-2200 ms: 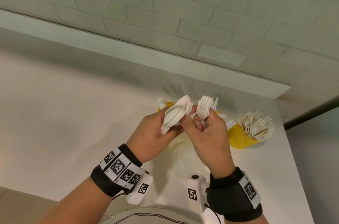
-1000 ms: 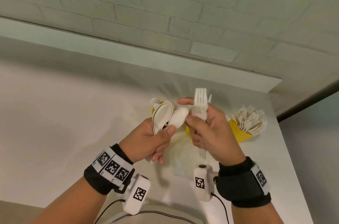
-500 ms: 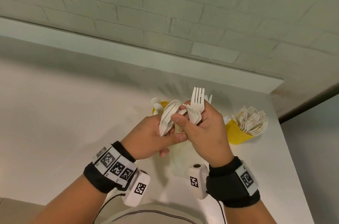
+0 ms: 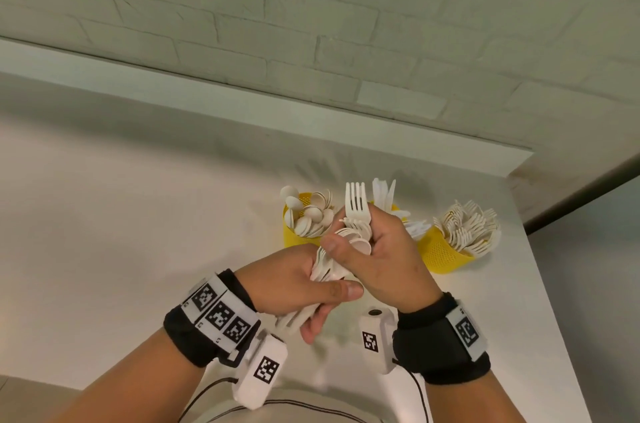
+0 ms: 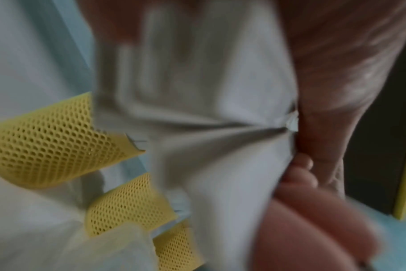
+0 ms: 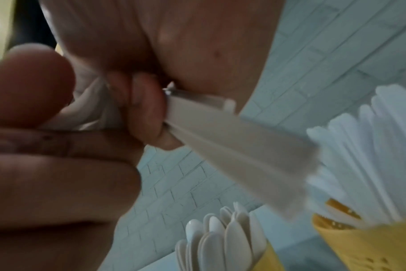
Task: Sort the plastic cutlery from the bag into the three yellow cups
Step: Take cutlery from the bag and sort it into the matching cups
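Note:
Both hands hold one bundle of white plastic cutlery (image 4: 341, 261) above the table. My left hand (image 4: 329, 308) grips the handles low down, and they show blurred in the left wrist view as white cutlery (image 5: 197, 110). My right hand (image 4: 356, 246) grips the upper part, its thumb over the spoon bowls (image 4: 356, 242), with a fork (image 4: 356, 201) sticking up. Behind stand the yellow mesh spoon cup (image 4: 294, 237), the knife cup (image 4: 393, 208) mostly hidden by my right hand, and the fork cup (image 4: 446, 256).
The clear plastic bag (image 5: 118, 243) lies crumpled on the white table (image 4: 138, 232) under the hands. The table's right edge (image 4: 540, 284) runs close past the fork cup. A white brick wall (image 4: 311, 24) and its ledge close off the back.
The left hand has slid down from the spoon heads to the handles. The right thumb now lies over the spoon bowls, beside the fork it was holding.

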A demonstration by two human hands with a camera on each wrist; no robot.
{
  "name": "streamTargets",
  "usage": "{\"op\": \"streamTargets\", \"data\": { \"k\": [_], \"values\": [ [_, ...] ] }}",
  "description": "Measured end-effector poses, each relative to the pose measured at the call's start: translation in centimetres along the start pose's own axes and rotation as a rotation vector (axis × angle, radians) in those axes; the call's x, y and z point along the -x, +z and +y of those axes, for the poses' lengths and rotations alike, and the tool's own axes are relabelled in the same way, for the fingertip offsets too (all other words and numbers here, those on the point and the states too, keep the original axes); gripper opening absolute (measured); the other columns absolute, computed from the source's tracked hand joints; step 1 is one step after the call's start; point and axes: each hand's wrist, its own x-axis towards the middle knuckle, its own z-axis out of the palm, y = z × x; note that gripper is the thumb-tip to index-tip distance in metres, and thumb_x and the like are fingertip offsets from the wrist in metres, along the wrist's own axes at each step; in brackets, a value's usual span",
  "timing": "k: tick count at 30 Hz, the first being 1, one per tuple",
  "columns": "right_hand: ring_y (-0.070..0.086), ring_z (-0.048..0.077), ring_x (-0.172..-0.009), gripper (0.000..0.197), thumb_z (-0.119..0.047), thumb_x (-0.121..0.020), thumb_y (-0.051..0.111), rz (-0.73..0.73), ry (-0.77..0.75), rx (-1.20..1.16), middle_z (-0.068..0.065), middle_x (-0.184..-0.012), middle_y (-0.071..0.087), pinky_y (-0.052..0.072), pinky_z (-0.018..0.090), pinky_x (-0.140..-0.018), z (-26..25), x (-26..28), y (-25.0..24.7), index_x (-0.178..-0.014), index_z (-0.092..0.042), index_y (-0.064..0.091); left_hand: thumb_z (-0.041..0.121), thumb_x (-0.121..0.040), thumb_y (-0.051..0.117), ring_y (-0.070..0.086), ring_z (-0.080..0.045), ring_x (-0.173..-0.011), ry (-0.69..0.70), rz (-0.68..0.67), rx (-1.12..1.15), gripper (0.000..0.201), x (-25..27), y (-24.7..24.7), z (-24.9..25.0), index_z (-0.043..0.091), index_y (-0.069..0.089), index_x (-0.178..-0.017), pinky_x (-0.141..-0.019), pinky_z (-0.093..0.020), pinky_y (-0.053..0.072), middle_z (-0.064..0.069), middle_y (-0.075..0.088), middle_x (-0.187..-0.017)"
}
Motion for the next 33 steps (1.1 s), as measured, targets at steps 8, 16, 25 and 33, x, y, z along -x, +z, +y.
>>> {"op": "streamTargets", "data": {
  "k": [8, 16, 25, 33],
  "values": [
    [0.059, 0.005, -0.062, 0.023, -0.016, -0.086, 0.078, 0.083, -0.089, 0.344, -0.015, -0.064, 0.059, 0.040, 0.010, -0.059, -0.1, -0.2, -0.9, -0.078, -0.023, 0.058, 0.044, -0.095, 0.066, 0.061, -0.002, -0.113, 0.198, 0.151, -0.314, 0.032, -1.0, -0.6, 0.9, 0.029, 0.060, -0.122, -0.098, -0.026, 0.049, 0.017, 0.066, -0.119],
    [0.063, 0.015, -0.068, 0.028, -0.034, -0.085, 0.078, 0.063, -0.110, 0.336, -0.007, -0.072, 0.064, 0.051, 0.028, -0.061, -0.6, -1.0, -1.1, -0.084, -0.011, 0.063, 0.036, -0.075, 0.089, 0.073, -0.031, -0.073, 0.060, 0.186, -0.141, 0.026, -1.1, -2.7, 1.6, 0.021, 0.074, -0.090, -0.068, -0.045, 0.063, -0.010, 0.074, -0.083],
    [0.058, 0.007, -0.061, 0.039, -0.039, -0.080, 0.086, 0.150, -0.081, 0.239, -0.005, -0.070, 0.063, 0.049, 0.025, -0.059, -0.3, -2.1, -1.3, -0.090, -0.009, 0.064, 0.024, -0.081, 0.084, 0.069, -0.022, -0.051, 0.069, 0.370, -0.168, 0.009, -1.7, -3.3, 1.5, 0.019, 0.077, -0.084, -0.049, -0.028, 0.055, -0.003, 0.075, -0.072],
    [0.048, 0.035, -0.060, 0.031, -0.040, -0.087, 0.077, 0.410, -0.058, 0.071, 0.026, -0.071, 0.054, 0.042, 0.034, -0.057, 0.2, -1.0, -3.3, -0.093, -0.012, 0.065, 0.032, -0.077, 0.085, 0.072, -0.017, -0.053, 0.178, 0.856, -0.218, 0.026, -2.6, -9.0, 2.9, 0.009, 0.074, -0.079, -0.053, -0.030, 0.059, -0.003, 0.075, -0.068]
  ]
}}
